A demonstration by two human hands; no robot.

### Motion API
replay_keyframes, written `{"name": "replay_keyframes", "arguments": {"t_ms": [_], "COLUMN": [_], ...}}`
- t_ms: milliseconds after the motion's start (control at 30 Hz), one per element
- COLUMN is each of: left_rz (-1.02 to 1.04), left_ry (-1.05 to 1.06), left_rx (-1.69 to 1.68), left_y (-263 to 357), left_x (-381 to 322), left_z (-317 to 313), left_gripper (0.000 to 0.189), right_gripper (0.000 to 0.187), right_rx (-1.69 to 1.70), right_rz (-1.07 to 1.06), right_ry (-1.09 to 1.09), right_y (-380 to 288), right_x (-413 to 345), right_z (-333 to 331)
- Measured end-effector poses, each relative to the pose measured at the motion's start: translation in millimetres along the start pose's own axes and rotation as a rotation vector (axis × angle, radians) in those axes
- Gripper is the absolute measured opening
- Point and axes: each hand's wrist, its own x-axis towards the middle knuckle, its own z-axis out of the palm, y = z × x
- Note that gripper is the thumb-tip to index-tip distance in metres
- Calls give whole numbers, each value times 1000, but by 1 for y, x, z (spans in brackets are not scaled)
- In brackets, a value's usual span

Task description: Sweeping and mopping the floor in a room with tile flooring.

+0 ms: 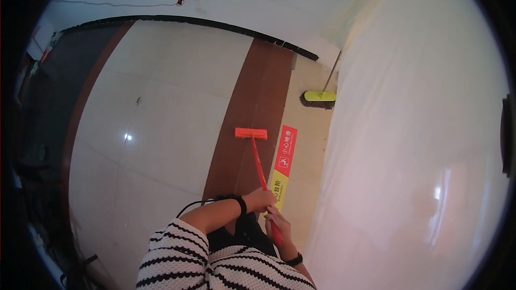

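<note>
A long-handled red floor brush or broom point(251, 133) rests with its wide bristled head on a brown strip of the tiled floor, ahead of my body. Its red handle runs back toward me, tilted slightly to the right. My left hand point(260, 200) is closed around the handle's middle part. Just behind it, nearer my body, my right hand point(280, 225) wraps the thicker end of the handle. Both hands are close together, with black bands on both wrists.
A yellow-green broom point(320, 96) with dark bristles stands by the white curtain or sheet point(387, 149) at right. A red and yellow warning strip point(285, 161) lies on the floor. A black baseboard point(209, 22) edges the far wall, where a cable point(121, 5) hangs.
</note>
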Motion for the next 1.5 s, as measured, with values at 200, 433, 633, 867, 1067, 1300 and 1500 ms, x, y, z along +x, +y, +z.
{"name": "replay_keyframes", "arguments": {"t_ms": [200,433,633,867,1067,1300,1500], "left_rz": [94,-66,-104,21,-69,-85,-41], "left_ry": [-28,-69,30,264,41,26,50], "left_rx": [-124,13,27,-428,-84,-66,-221], "left_y": [49,-1,8,63,23,32,61], "left_x": [-20,4,15,-13,3,15,1], "left_z": [25,31,-6,30,10,-5,28], "left_gripper": [17,16,11,16,21,20,21], "right_gripper": [15,11,13,14,13,16,16], "right_rx": [-14,-13,-5,-39,24,-10,-50], "right_rz": [48,-46,-48,23,3,-31,5], "right_ry": [-88,29,50,-71,59,-15,-57], "right_y": [-12,21,8,-21,14,3,10], "right_x": [-52,-12,18,-23,-5,11,-37], "right_z": [-24,6,-13,-45,-12,-38,-41]}}
